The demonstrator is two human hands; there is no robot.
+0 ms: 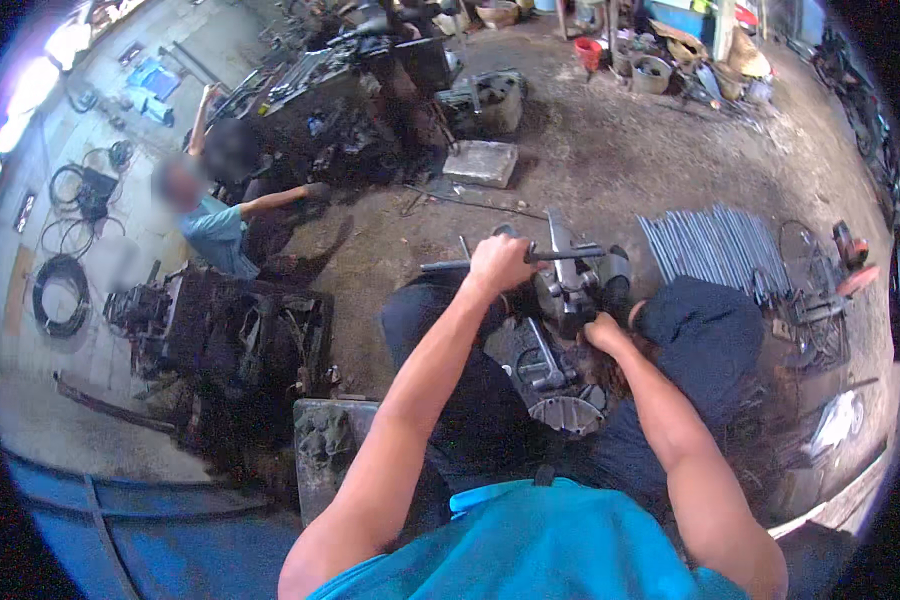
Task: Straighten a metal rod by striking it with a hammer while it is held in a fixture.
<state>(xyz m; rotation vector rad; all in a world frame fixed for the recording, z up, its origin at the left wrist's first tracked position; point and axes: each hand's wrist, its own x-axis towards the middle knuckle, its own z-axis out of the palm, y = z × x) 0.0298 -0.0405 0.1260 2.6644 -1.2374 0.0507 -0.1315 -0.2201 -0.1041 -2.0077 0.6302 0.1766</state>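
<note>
My left hand [500, 264] is wrapped round a dark bar handle [576, 253], whose free end sticks out to the right across a grey metal clamp-like assembly [567, 285]. This assembly stands between my knees, with a flat pale metal piece [558, 228] rising from its far side. Lower and to the right, my right hand [604, 334] is closed close against the assembly; what its fingers hold is hidden. Just below sits a metal lever with a round boss [546, 366]. A round ribbed metal part [567, 415] lies nearer to me.
Many thin metal rods [712, 248] lie side by side at the right. A pale block [480, 163] rests on the floor ahead. Dark greasy machinery [220, 335] stands left; beyond it, another person [215, 235] sits by the wall. A cluttered bench [370, 85] is at the back.
</note>
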